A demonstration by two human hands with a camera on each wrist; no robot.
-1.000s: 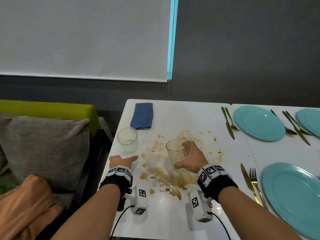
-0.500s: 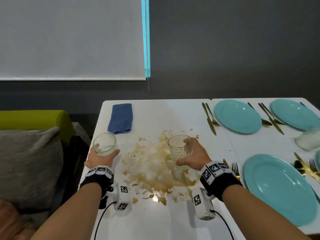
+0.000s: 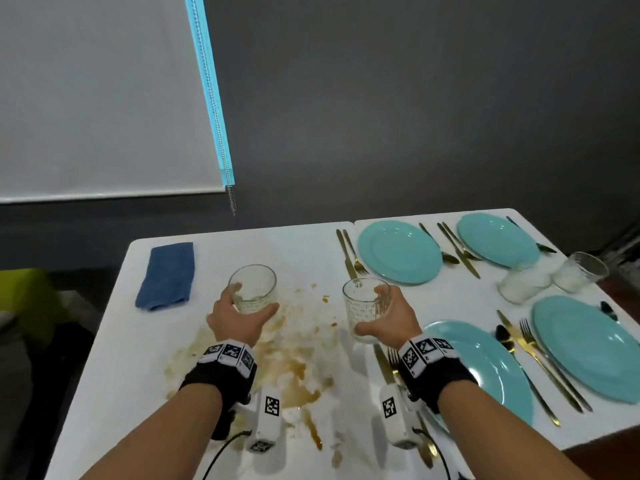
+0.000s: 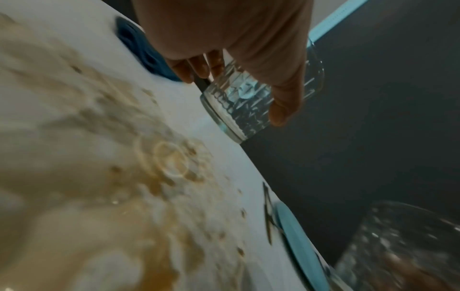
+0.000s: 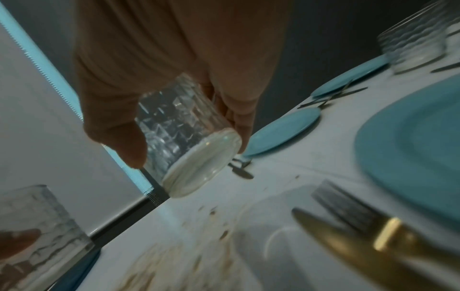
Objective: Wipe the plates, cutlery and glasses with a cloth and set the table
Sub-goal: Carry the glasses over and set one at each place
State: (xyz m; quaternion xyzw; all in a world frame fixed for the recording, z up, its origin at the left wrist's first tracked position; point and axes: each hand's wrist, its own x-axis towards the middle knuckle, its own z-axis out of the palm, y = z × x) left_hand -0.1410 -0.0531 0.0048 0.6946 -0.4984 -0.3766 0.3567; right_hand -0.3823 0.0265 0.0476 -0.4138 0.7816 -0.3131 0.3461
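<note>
Both hands hold a glass each, lifted clear of the table [image 3: 114, 341].

Left hand [image 3: 239, 318]: fingers and thumb wrapped round the left glass [image 3: 253, 289], gripping its lower half. Glass upright, rim up, empty. It sits in the air over the far edge of the spill [image 3: 287, 362]. Left wrist view confirms the base is off the tabletop, thumb [image 4: 286, 102] down one side, fingers on the other.

Right hand [image 3: 388, 323]: grasping the right glass [image 3: 365, 306], patterned, upright, empty. Thumb low near the base, fingers round the far side. Held above the table just right of the spill, near the knife [image 3: 382, 363] and fork [image 3: 394, 358] of the nearest setting. Right wrist view shows the base [image 5: 201, 165] clear of the surface.

Spill: brown liquid and crumbs spread across the middle of the left table half, running toward the near edge. A ring mark shows in it in the left wrist view [image 4: 171, 161].

Cloth [image 3: 166, 275]: blue, folded, flat on the table left of the spill, toward the far corner. Not touched by either hand.

Right of the spill: four teal plates, the nearest [image 3: 485, 372] partly under the right forearm, with gold cutlery beside each. Two more glasses [image 3: 554, 280] stand between the far and near plates at the right edge.
</note>
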